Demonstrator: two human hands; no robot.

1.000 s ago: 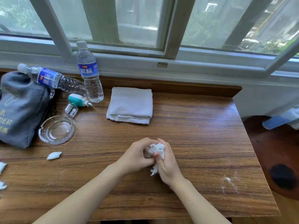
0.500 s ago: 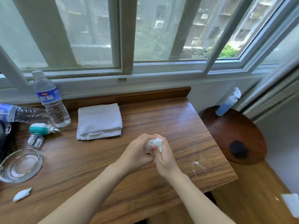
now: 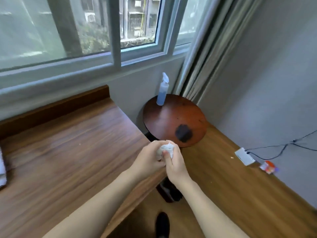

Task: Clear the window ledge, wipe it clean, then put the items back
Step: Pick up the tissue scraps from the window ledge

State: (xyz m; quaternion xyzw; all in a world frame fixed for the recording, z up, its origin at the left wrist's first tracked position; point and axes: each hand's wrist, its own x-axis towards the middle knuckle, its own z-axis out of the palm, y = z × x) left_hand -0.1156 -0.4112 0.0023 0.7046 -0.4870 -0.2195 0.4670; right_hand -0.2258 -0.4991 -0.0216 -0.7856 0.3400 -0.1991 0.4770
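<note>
Tissue wad (image 3: pixel 167 148) sits balled between both my hands, over the right edge of the wooden ledge (image 3: pixel 72 152). Left hand (image 3: pixel 149 160) curls its fingers round the wad from the left; right hand (image 3: pixel 175 166) pinches it from the front, thumb on top. Both clamped on it, nothing loose hanging that I can see.

Step in hand, my read: scrunching up the scraps cleared off the ledge before binning them. No bin clearly in view; a dark object (image 3: pixel 169 191) on the floor just below the ledge corner might be one, can't tell.

To do it well:
- squeeze the wad tight so no crumbs shed on the ledge
- move it to one hand, free the other
- drop it straight down, not tossed

Spray bottle (image 3: pixel 162 93) stands upright at the back of the round side table (image 3: pixel 192 117), well apart from my hands. Folded cloth (image 3: pixel 2 170) is only just visible at the far left edge. Probably both needed next for the wipe.

Risk: bits falling on the floor (image 3: pixel 223 182).
</note>
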